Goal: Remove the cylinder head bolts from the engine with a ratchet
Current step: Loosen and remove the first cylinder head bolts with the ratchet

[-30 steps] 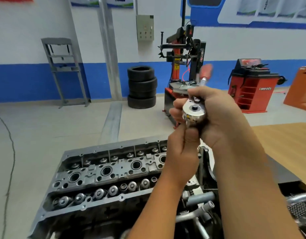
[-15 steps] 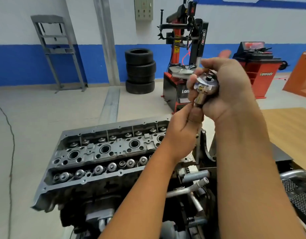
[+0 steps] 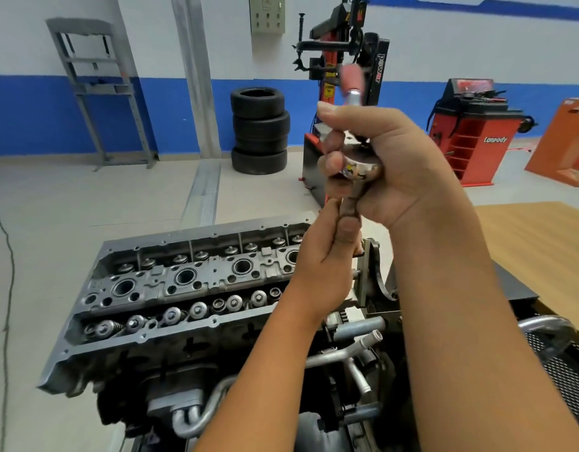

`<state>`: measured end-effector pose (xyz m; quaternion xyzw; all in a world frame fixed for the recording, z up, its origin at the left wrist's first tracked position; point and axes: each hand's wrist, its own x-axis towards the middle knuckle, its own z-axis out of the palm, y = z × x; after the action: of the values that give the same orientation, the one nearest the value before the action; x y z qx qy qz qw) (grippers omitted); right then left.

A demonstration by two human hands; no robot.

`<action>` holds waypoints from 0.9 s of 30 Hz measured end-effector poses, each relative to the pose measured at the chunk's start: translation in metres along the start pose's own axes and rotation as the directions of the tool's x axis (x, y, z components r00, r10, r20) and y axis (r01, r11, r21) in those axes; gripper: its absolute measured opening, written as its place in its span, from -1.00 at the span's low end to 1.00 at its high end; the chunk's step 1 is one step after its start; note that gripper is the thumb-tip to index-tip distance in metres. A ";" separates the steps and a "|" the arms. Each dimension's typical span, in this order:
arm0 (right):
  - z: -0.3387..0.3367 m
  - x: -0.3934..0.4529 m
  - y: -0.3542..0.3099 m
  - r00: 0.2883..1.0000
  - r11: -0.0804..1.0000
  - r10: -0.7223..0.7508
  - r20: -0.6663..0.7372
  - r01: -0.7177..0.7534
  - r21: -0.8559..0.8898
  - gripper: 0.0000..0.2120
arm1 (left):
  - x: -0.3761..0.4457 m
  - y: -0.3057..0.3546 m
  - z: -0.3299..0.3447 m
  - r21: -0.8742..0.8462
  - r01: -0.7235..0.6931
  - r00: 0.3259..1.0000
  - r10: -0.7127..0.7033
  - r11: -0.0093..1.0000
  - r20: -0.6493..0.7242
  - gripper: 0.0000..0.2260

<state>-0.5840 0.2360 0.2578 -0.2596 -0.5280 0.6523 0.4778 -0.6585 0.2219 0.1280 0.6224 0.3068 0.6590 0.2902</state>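
Observation:
My right hand (image 3: 392,168) grips a chrome ratchet (image 3: 359,166) by its round head, held in the air above the engine's right end. The ratchet's red handle (image 3: 350,76) points up and away, blurred. Below the head a socket or extension (image 3: 346,207) hangs down, and my left hand (image 3: 324,256) pinches it from underneath. The grey cylinder head (image 3: 183,282) lies below and to the left, with open spark plug wells and rows of valve springs. Its right end is hidden behind my left hand.
Pipes and hoses (image 3: 346,350) run along the engine's near side. A wooden table (image 3: 542,243) and a metal mesh basket (image 3: 562,360) sit at the right. On the floor behind stand stacked tyres (image 3: 259,130), a tyre changer (image 3: 340,93) and a red wheel balancer (image 3: 470,132).
Both hands with the ratchet have shifted slightly in view as the camera tipped down. The red handle now stands up above my right hand, and my left hand stays on the piece below the head.

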 end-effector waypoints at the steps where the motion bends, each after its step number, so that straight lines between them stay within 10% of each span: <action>1: -0.004 0.000 -0.002 0.993 0.999 0.040 0.109 -0.044 0.027 -0.80 | -0.001 -0.002 0.000 0.037 -0.004 1.000 0.004 0.999 0.001 -0.82; 4: -0.001 0.000 0.002 0.985 0.995 0.043 0.167 -0.057 0.081 -0.83 | -0.002 -0.009 0.000 0.072 -0.023 0.997 0.028 0.997 -0.073 -0.84; 11: 0.020 -0.006 0.030 0.837 0.918 -0.333 -0.435 0.393 0.054 -0.78 | -0.004 -0.009 0.008 0.005 0.051 0.985 -0.050 0.999 -0.164 -0.84; 15: 0.004 0.000 0.008 0.997 0.998 -0.054 -0.056 0.055 0.014 -0.82 | -0.006 -0.012 0.001 -0.021 0.026 0.997 -0.027 0.999 -0.070 -0.75; 18: -0.001 0.003 0.001 0.979 0.997 0.075 0.188 -0.080 0.018 -0.74 | -0.009 -0.014 -0.002 0.024 0.019 0.999 -0.018 1.000 -0.051 -0.76; 24: 0.011 -0.007 0.020 0.944 0.962 -0.234 -0.231 0.259 0.087 -0.70 | -0.010 -0.019 0.001 0.009 0.067 0.995 -0.066 0.998 -0.080 -0.78; 27: 0.001 -0.006 0.011 0.972 0.984 -0.163 -0.168 0.172 0.045 -0.75 | -0.011 -0.016 -0.002 -0.080 0.108 0.994 -0.109 0.991 -0.011 -0.81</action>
<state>-0.5863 0.2306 0.2466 -0.2525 -0.4876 0.6015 0.5803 -0.6597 0.2237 0.1082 0.5878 0.3161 0.6584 0.3478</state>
